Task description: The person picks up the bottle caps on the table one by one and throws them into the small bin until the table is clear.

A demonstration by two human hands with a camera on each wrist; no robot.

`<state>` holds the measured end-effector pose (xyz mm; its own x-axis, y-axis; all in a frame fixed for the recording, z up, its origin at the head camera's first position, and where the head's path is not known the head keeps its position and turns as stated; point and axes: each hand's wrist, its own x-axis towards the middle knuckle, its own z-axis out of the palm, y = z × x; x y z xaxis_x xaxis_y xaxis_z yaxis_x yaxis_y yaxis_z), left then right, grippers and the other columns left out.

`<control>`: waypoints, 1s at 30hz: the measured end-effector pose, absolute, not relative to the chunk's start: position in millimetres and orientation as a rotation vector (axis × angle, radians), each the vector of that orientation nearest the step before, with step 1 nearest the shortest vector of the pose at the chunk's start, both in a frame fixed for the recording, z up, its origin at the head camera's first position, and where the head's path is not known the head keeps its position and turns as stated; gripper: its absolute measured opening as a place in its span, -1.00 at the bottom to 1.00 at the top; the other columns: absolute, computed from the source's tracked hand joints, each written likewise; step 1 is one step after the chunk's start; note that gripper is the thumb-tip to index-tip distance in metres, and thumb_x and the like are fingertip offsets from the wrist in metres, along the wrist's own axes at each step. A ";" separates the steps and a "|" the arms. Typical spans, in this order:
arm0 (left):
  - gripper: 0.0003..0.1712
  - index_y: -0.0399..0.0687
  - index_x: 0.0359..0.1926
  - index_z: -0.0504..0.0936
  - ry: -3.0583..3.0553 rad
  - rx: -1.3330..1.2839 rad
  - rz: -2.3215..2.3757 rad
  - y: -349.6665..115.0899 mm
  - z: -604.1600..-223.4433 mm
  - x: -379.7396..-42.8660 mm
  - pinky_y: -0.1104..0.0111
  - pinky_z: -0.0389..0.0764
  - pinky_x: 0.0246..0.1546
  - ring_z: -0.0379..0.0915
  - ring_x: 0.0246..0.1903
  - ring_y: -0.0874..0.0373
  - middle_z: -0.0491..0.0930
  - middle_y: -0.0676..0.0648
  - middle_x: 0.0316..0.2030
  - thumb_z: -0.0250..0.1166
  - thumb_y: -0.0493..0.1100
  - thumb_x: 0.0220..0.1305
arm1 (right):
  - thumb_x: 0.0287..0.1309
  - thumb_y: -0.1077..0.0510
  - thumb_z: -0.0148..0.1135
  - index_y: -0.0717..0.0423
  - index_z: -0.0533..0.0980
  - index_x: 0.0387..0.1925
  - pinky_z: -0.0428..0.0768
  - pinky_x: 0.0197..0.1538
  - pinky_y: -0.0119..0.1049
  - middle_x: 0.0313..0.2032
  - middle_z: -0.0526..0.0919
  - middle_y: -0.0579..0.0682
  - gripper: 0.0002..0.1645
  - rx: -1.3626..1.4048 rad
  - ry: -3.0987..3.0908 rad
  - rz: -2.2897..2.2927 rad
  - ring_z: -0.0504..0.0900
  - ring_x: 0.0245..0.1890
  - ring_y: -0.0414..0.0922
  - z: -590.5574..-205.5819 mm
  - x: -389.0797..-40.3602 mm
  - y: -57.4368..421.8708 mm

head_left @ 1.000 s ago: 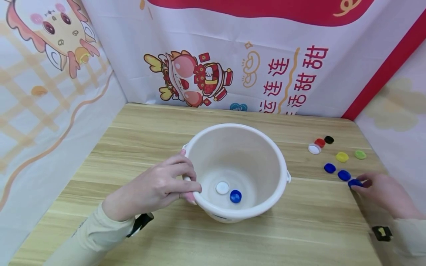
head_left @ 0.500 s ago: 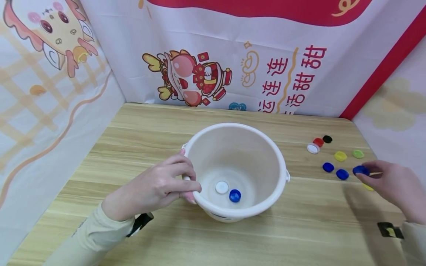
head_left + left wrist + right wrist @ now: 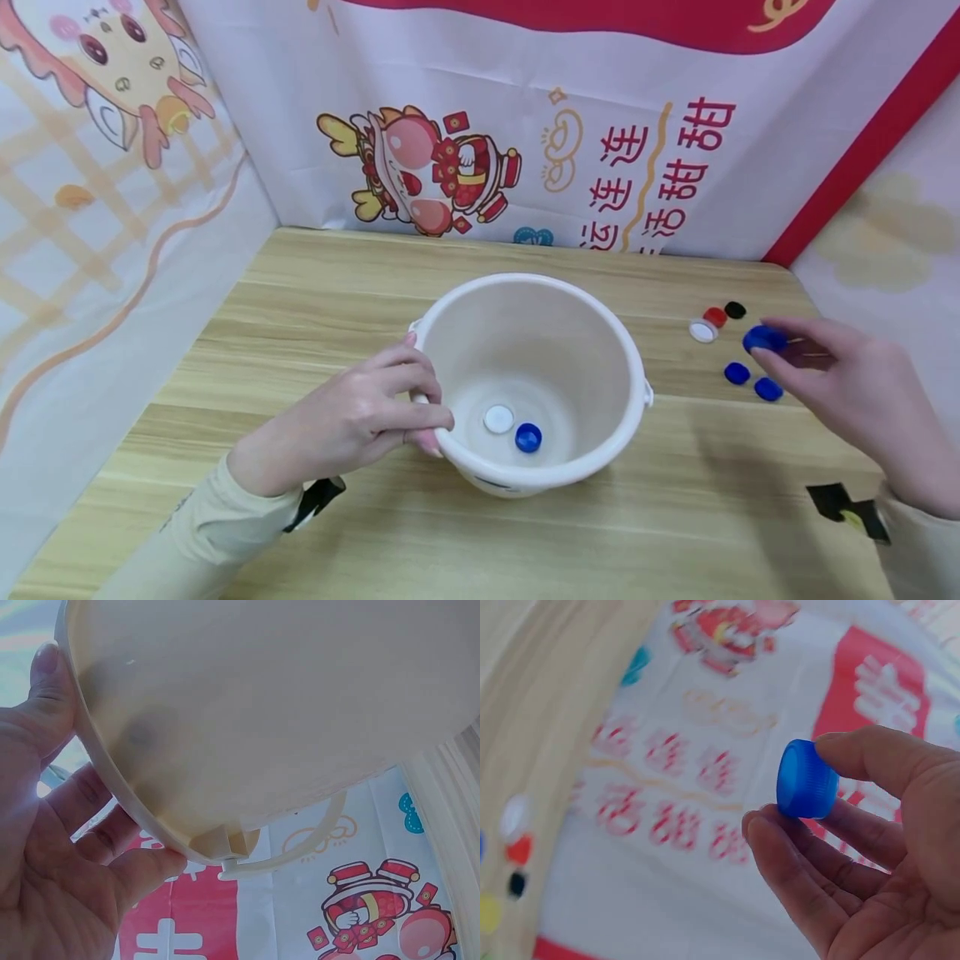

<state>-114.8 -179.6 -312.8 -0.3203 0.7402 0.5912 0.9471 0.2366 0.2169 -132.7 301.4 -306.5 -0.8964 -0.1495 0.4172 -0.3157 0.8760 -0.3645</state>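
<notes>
A white bucket [image 3: 528, 321] stands in the middle of the table, a white bottle cap [image 3: 498, 419] and a blue bottle cap [image 3: 528, 437] lying on its floor. My left hand [image 3: 356, 412] grips the bucket's left rim; the left wrist view has the fingers and thumb on either side of that edge. Over the table's right side, my right hand [image 3: 862, 383] pinches another blue bottle cap [image 3: 808, 780] between thumb and fingertips, its ribbed side plain in the right wrist view. Two more blue caps, one of them a blue cap [image 3: 737, 373], lie on the table below that hand.
Behind the held cap lie a white cap [image 3: 703, 331], a red cap [image 3: 715, 317] and a black cap [image 3: 735, 310]. A yellow cap [image 3: 489, 913] shows in the right wrist view, hidden by the hand in the head view. Printed cloth [image 3: 450, 50] walls the table's back and sides.
My right hand has lifted a blue bottle cap off the table at the right and carried it up and leftward. My left hand keeps its grip on the bucket rim.
</notes>
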 end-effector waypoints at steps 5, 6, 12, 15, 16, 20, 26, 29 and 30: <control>-0.69 0.07 -0.21 0.78 -2.170 -1.533 -0.780 -180.1 -312.2 -114.1 -0.12 0.38 0.24 0.46 -0.07 0.11 0.60 0.05 -0.24 0.25 0.13 0.29 | -0.10 0.35 0.57 0.16 0.65 -0.02 0.45 -0.40 -0.78 -0.23 0.72 0.15 -0.49 0.487 -2.530 0.653 0.43 -0.34 -0.78 -282.9 -127.8 268.6; -0.69 0.07 -0.21 0.78 -2.171 -1.531 -0.779 -180.1 -312.2 -114.0 -0.12 0.36 0.26 0.46 -0.07 0.11 0.60 0.05 -0.25 0.25 0.13 0.29 | -0.13 0.37 0.58 0.15 0.66 -0.02 0.47 -0.43 -0.75 -0.24 0.73 0.10 -0.47 0.517 -2.508 0.666 0.46 -0.35 -0.75 -278.0 -126.8 262.3; -0.69 0.08 -0.21 0.77 -2.161 -1.532 -0.773 -179.9 -312.4 -114.6 -0.14 0.29 0.29 0.46 -0.07 0.11 0.60 0.05 -0.25 0.25 0.14 0.29 | -0.25 0.44 0.61 0.16 0.67 -0.05 0.54 -0.33 -0.71 -0.23 0.70 -0.10 -0.41 0.701 -2.425 0.691 0.58 -0.33 -0.59 -254.8 -125.1 230.1; -0.68 0.08 -0.21 0.78 -2.170 -1.526 -0.770 -180.0 -312.6 -114.5 -0.13 0.28 0.30 0.46 -0.07 0.12 0.60 0.05 -0.25 0.24 0.14 0.29 | -0.28 0.46 0.60 0.15 0.67 -0.03 0.54 -0.24 -0.70 -0.20 0.71 -0.11 -0.36 0.821 -2.395 0.699 0.60 -0.31 -0.51 -245.6 -127.6 218.0; -0.68 0.08 -0.21 0.78 -2.175 -1.524 -0.769 -180.0 -312.6 -114.4 -0.13 0.28 0.30 0.46 -0.07 0.12 0.60 0.05 -0.25 0.24 0.14 0.29 | -0.27 0.46 0.60 0.15 0.67 -0.02 0.54 -0.22 -0.70 -0.19 0.71 -0.11 -0.36 0.855 -2.393 0.700 0.61 -0.31 -0.49 -242.2 -128.5 214.4; -0.68 0.09 -0.20 0.78 -2.200 -1.516 -0.774 -180.3 -312.6 -113.9 -0.11 0.29 0.30 0.45 -0.06 0.12 0.61 0.06 -0.24 0.26 0.14 0.27 | -0.23 0.39 0.61 0.09 0.67 0.01 0.55 -0.26 -0.69 -0.18 0.72 -0.13 -0.37 0.913 -2.393 0.658 0.64 -0.33 -0.44 -229.6 -131.3 199.6; -0.67 0.09 -0.19 0.79 -2.239 -1.498 -0.775 -180.5 -313.0 -113.1 -0.08 0.27 0.32 0.45 -0.05 0.13 0.61 0.06 -0.24 0.26 0.16 0.26 | -0.12 0.26 0.61 0.00 0.67 -0.01 0.54 -0.22 -0.69 -0.18 0.70 -0.21 -0.46 0.905 -2.460 0.602 0.67 -0.29 -0.36 -219.0 -131.6 180.1; -0.67 0.10 -0.19 0.79 -2.233 -1.500 -0.776 -180.2 -313.3 -112.9 -0.09 0.26 0.31 0.45 -0.05 0.13 0.61 0.06 -0.24 0.26 0.16 0.26 | -0.15 0.28 0.62 0.01 0.67 -0.02 0.56 -0.24 -0.66 -0.18 0.70 -0.20 -0.44 0.953 -2.455 0.656 0.69 -0.29 -0.30 -218.2 -131.7 172.5; -0.67 0.10 -0.19 0.79 -2.233 -1.501 -0.778 -180.1 -313.3 -112.9 -0.10 0.26 0.31 0.45 -0.05 0.13 0.61 0.06 -0.24 0.27 0.16 0.25 | -0.17 0.30 0.62 0.02 0.67 -0.02 0.57 -0.23 -0.66 -0.19 0.70 -0.18 -0.44 0.969 -2.450 0.672 0.69 -0.29 -0.29 -218.3 -131.8 170.4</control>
